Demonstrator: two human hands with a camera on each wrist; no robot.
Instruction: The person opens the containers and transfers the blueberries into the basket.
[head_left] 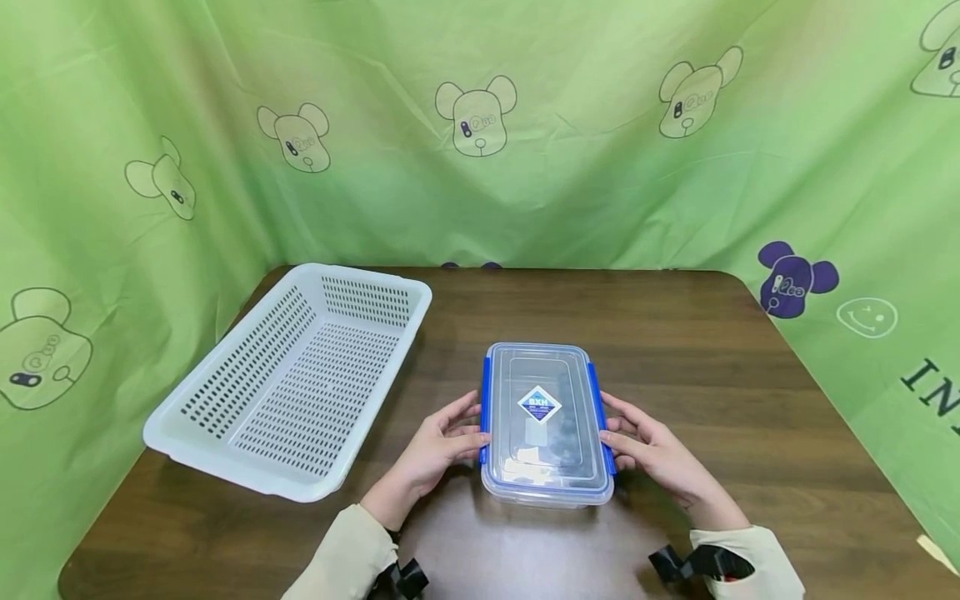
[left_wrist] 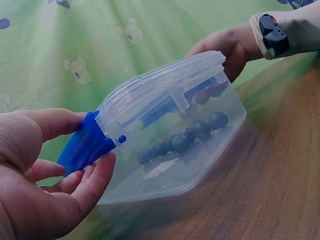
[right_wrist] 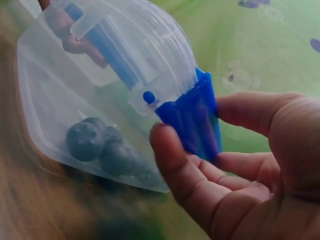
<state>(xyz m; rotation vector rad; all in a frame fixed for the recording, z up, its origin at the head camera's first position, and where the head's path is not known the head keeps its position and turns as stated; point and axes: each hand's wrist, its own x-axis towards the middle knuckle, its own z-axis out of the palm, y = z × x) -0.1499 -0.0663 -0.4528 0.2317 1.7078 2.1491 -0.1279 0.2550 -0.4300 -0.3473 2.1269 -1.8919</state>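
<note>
A clear lidded box [head_left: 555, 454] with blue side latches and a diamond-shaped label stands upright on the table. My left hand [head_left: 423, 457] holds its left side; in the left wrist view its thumb and fingers grip the blue latch [left_wrist: 89, 142], which angles outward from the wall. On the opposite side my right hand [head_left: 666, 462] grips the other latch [right_wrist: 192, 117], which also slants away from the box in the right wrist view. Through the clear wall show several dark round things [left_wrist: 182, 140] in a row. The lid lies on the box.
To the left of the box, a white perforated basket [head_left: 243, 477] stands at an angle on the brown wooden table [head_left: 750, 400], with nothing visible in it. A green curtain [head_left: 570, 200] with printed bear heads hangs behind and along both sides.
</note>
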